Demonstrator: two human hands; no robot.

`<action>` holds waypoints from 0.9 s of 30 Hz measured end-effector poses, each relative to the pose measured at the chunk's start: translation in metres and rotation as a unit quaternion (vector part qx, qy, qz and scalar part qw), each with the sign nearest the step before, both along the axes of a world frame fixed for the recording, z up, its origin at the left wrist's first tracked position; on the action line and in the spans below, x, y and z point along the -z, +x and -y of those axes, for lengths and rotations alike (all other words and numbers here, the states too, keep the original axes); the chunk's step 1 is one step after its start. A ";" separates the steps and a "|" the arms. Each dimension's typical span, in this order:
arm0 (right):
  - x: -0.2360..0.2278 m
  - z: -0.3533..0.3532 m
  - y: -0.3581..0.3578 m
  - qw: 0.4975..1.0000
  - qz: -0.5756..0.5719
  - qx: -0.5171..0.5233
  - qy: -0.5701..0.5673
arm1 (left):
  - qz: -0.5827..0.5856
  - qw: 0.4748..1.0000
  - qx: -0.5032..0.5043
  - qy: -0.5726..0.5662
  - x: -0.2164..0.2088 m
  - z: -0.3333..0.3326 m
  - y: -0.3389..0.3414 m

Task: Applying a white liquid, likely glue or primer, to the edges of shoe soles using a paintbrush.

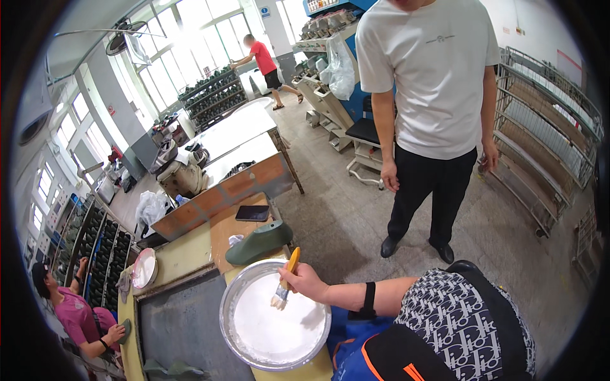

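My right hand (304, 282) is closed around the yellow-orange handle of a paintbrush (293, 259). Its pale bristles, coated white, point down over a wide metal basin (227, 346) of white liquid (270, 327). Whether the bristle tips touch the liquid, I cannot tell. A dark green shoe last (259, 242) lies on the table just beyond the basin's rim. My left hand is out of the picture.
A dark phone (252, 213) lies on a board behind the last. Left of the basin are a grey recessed panel (184, 311) and a small bowl (145, 268). A person in white (432, 76) stands opposite; one in pink (79, 317) holds a green last at left. Racks (540, 140) line the right.
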State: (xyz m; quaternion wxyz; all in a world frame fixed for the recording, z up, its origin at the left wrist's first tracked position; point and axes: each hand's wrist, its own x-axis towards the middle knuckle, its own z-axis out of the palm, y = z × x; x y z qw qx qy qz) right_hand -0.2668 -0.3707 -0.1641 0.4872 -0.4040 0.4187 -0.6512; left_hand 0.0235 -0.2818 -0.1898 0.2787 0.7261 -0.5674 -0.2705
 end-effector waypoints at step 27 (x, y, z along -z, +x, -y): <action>-0.005 -0.017 0.000 1.000 0.010 -0.011 0.005 | -0.018 0.999 -0.023 -0.018 -0.004 0.023 -0.015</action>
